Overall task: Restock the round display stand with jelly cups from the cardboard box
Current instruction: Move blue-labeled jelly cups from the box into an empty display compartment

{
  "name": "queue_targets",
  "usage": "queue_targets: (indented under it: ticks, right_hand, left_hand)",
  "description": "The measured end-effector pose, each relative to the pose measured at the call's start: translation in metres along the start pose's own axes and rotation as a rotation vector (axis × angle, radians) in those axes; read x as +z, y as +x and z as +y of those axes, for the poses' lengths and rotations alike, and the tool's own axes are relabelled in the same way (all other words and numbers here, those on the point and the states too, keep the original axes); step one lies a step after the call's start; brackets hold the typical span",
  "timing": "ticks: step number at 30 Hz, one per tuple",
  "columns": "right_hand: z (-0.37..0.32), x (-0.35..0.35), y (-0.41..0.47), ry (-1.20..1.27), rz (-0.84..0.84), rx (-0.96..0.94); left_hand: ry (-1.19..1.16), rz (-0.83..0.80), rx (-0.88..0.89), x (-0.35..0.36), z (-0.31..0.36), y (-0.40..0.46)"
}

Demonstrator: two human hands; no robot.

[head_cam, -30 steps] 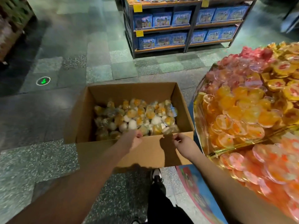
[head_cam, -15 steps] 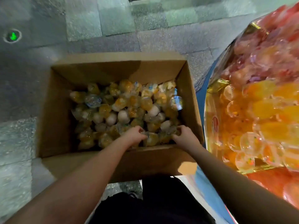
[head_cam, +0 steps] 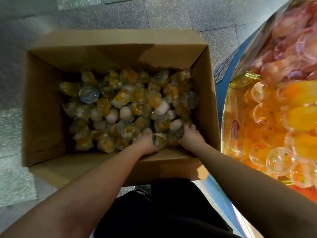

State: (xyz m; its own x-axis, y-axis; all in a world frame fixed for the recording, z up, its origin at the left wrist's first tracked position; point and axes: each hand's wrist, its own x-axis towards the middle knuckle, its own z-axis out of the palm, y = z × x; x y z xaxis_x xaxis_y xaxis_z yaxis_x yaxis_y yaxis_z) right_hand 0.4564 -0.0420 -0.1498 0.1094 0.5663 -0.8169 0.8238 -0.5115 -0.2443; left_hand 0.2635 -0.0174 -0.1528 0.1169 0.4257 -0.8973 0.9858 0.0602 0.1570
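Note:
An open cardboard box (head_cam: 42,103) stands on the floor below me, holding a heap of yellow and white jelly cups (head_cam: 130,100). Both my hands are down inside it at the near right corner. My left hand (head_cam: 145,142) curls its fingers round cups in the heap. My right hand (head_cam: 191,137) does the same a little to the right, and a few cups (head_cam: 161,140) sit squeezed between the two hands. The fingertips are buried among the cups. The round display stand (head_cam: 229,107) rises at the right, piled with orange and pink jelly cups (head_cam: 291,100).
The box's right wall stands close against the stand's blue base (head_cam: 223,71). Grey speckled floor tiles (head_cam: 15,127) lie to the left of the box and beyond it. My dark trousers and a shoe (head_cam: 142,192) are just behind the box's near flap.
My view has tipped down and closer over the box. Both hands went from the near edge of the box down into the cups and have closed on some.

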Motion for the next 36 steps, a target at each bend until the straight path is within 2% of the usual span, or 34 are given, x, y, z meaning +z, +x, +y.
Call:
queue_targets:
  ticks: [5,9,11,16,21,26,30,36]
  right_hand:
    - [0.003,0.002,0.000,-0.057,0.061,-0.007]
    - [0.002,-0.001,-0.007,-0.011,0.114,-0.025]
    - [-0.002,-0.006,-0.016,0.054,0.154,-0.050]
    - [-0.010,-0.025,-0.059,0.254,0.301,-0.122]
    - [0.000,-0.021,-0.129,0.442,0.467,-0.294]
    - [0.016,0.018,-0.221,0.591,0.572,-0.417]
    - [0.037,0.065,-0.296,0.661,0.618,-0.447]
    - [0.089,0.110,-0.410,0.695,0.720,-0.421]
  left_hand:
    - [0.069,0.014,0.065,0.000,0.001,0.005]
    - [0.116,0.088,0.109,-0.001,0.003,0.001]
    - [0.052,0.145,0.139,-0.005,0.002,-0.008]
    - [-0.317,0.271,0.212,-0.025,-0.008,-0.061]
    - [-0.435,0.402,0.335,-0.025,-0.023,-0.137]
    - [-0.573,0.513,0.532,0.009,-0.038,-0.222]
    - [-0.505,0.588,0.690,0.047,-0.045,-0.282]
    - [-0.417,0.579,0.893,0.108,-0.019,-0.362]
